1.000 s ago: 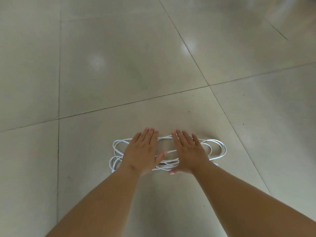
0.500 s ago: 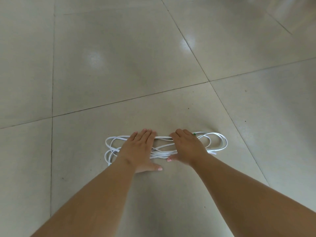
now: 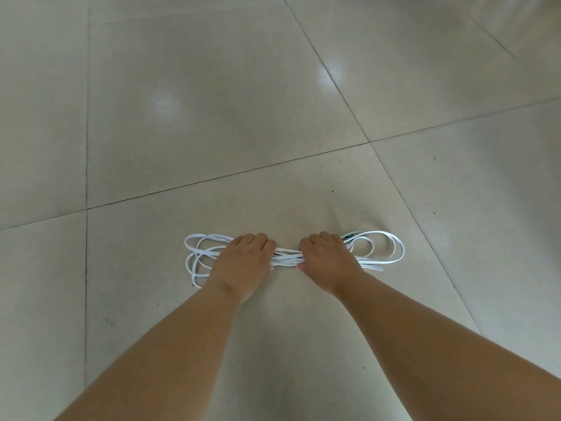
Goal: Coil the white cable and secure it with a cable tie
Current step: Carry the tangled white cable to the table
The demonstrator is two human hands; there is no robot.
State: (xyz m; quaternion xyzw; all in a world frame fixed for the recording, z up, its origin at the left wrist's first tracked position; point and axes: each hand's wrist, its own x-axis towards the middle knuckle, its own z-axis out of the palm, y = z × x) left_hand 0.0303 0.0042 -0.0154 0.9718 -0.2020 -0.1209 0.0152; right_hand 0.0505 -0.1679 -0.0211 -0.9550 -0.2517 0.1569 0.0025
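While both our hands close over it, the white cable (image 3: 287, 257) lies on the tiled floor (image 3: 212, 123) just in front of us, gathered into a long, flat bundle of loops. Our left hand (image 3: 243, 260) grips the bundle left of its middle. Our right hand (image 3: 327, 262) grips it right of the middle, and a short stretch of bunched strands shows between them. The fingers (image 3: 258, 240) of both hands curl down over the far side of the strands, so each hand holds cable rather than lying flat on it.

We judge the cable to be light, thin and limp, and likely to be smooth enough for strands to slide over one another. Loose loops fan out beyond each hand, so the bundle will probably spring apart if the squeeze slackens. The best place to hold it is the narrow waist between our hands, and that is where a tie belongs.

Our fingertips are hidden beneath the hands, so we cannot tell whether every strand is caught. A small dark green bit (image 3: 348, 237) at the far edge of the right hand may be a tie or a marking, but it is too small to tell. We can make out no tie plainly, and the cable's ends are hard to pick out.
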